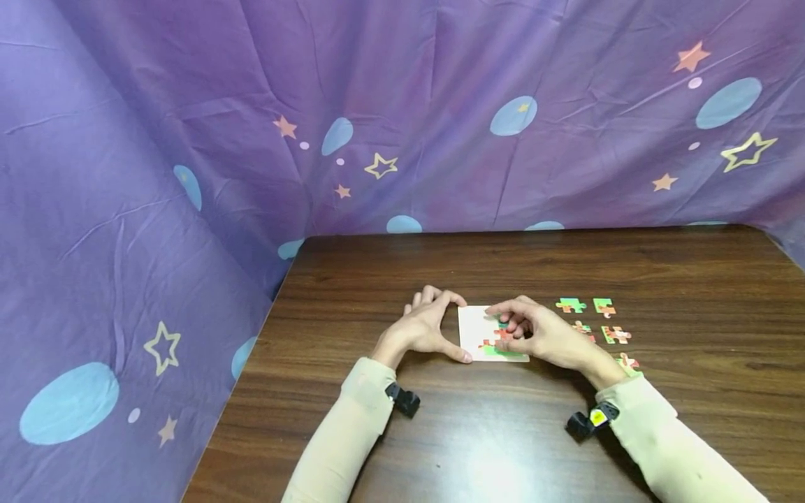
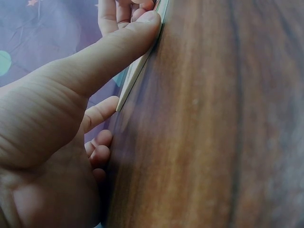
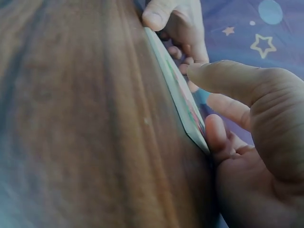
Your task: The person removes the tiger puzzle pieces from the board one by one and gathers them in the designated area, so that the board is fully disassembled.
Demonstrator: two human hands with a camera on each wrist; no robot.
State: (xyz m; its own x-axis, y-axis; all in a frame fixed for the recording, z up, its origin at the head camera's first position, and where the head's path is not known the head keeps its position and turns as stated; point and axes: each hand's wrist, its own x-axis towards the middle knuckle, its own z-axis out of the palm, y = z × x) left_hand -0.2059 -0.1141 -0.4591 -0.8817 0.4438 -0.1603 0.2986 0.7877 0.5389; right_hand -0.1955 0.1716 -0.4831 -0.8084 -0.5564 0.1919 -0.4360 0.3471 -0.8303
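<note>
A thin white square puzzle board (image 1: 473,328) lies on the table with red and green puzzle pieces (image 1: 497,351) on its right and lower part. My left hand (image 1: 423,330) holds the board at its left side, index finger at the far corner and thumb at the near corner. Over the board's right half is my right hand (image 1: 544,335), thumb and index finger apart, no piece visible between them. That hand hides part of the board. In the right wrist view, the thumb stands above the board's edge (image 3: 178,102).
Right of the board lie several loose puzzle pieces, including a green one (image 1: 571,305), a corner piece (image 1: 605,307) and a red-and-white one (image 1: 616,334). Another piece (image 1: 629,362) is partly covered by the right forearm. A purple patterned cloth (image 1: 440,140) hangs behind the wooden table (image 1: 352,279).
</note>
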